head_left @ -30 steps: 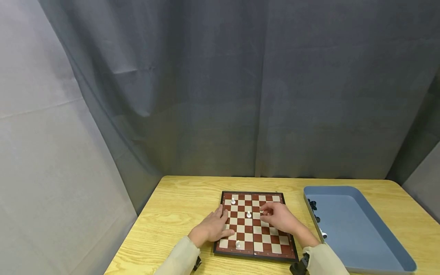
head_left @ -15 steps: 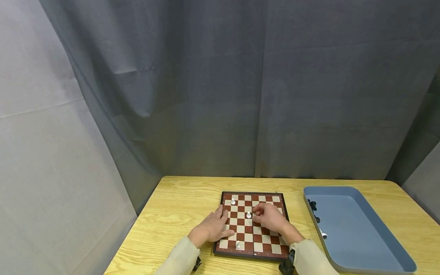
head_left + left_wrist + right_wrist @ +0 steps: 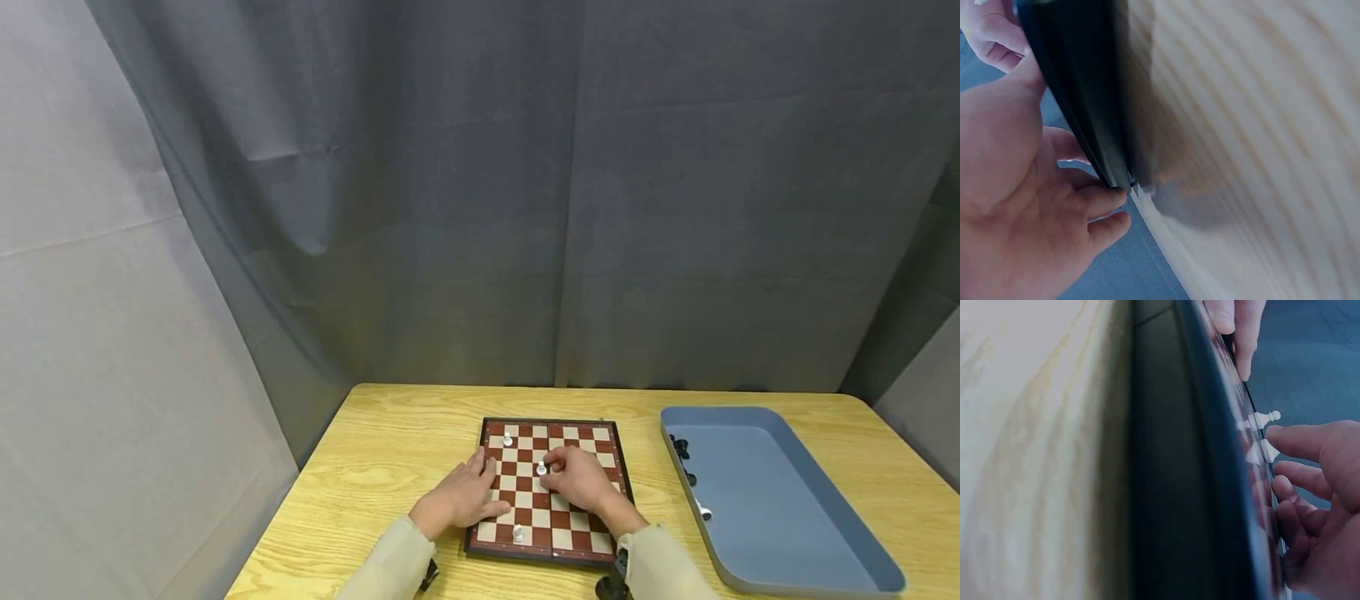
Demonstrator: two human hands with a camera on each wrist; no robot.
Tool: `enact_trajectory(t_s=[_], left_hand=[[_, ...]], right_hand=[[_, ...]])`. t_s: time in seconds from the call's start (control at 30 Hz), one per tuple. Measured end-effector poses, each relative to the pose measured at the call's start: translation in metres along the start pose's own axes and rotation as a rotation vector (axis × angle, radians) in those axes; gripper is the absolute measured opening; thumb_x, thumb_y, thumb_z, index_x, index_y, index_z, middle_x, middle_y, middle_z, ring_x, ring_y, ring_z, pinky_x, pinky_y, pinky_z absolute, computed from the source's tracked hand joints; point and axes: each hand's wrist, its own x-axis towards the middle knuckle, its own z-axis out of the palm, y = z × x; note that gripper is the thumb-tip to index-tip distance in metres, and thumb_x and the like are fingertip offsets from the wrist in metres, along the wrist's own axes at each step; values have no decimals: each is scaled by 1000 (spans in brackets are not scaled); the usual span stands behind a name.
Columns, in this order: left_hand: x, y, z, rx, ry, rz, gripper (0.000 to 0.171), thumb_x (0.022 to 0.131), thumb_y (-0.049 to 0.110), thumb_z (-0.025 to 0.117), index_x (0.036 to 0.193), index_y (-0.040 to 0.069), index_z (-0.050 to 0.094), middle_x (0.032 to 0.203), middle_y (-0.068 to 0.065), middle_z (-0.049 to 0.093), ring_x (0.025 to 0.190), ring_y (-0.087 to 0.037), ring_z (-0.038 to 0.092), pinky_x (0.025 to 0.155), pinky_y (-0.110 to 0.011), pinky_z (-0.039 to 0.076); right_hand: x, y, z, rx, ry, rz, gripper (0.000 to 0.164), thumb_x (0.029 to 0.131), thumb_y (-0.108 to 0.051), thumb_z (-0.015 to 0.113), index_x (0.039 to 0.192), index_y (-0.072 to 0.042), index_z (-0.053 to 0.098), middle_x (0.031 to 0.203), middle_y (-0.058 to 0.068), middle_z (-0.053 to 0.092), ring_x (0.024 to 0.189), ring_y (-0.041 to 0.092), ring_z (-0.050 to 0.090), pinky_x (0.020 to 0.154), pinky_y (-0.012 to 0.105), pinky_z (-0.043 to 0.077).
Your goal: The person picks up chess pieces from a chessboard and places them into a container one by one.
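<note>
A red-and-cream chessboard (image 3: 522, 504) with a dark edge lies on the table. My left hand (image 3: 459, 498) rests on its left edge with spread fingers; in the left wrist view, fingertips (image 3: 1110, 230) reach the black board edge (image 3: 1079, 94). My right hand (image 3: 581, 479) is over the middle of the board, thumb and index finger on either side of a white pawn (image 3: 542, 468). Seen from the right wrist, the white piece (image 3: 1267, 451) sits between those fingertips, and the other fingers curl under the palm. Another white pawn (image 3: 507, 439) stands far left, a white piece (image 3: 518, 533) near the front edge.
A blue-grey tray (image 3: 795, 508) stands to the right of the board. Along its left wall lie several black pieces (image 3: 681, 448) and a white piece (image 3: 703, 511). A grey curtain (image 3: 465, 250) hangs behind the wooden table (image 3: 390, 433).
My right hand has moved left across the board to the middle white pawn, and its thumb and index finger have come to either side of it. The left hand has stayed in place.
</note>
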Motion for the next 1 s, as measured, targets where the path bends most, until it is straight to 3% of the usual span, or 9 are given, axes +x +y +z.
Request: enact_trajectory(t_s=[0.37,0.67,1.0], left_hand=[[-2,1,0,0,4,6,81,93,60,42,149,3,27,155,-18,16,143,-25,13,112,-43,22],[0,-1,4,-8,12,9,80,93,59,43,149,2,28,155,-19,15,142,-27,14,112,-44,22],[-1,0,0,-4,10,8,81,93,60,41,149,3,27,155,-20,14,142,-26,14,112,-43,22]], right_hand=[[-5,1,3,-74,32,-114,16,80,-12,74,96,-9,72,71,-3,51,61,14,41,57,31,33],[-5,1,4,-115,41,-136,18,80,-13,74,98,-11,73,78,0,56,66,14,44,61,33,38],[-5,2,3,-130,50,-143,10,81,-15,74,91,-15,72,80,-2,55,73,14,48,66,36,41]])
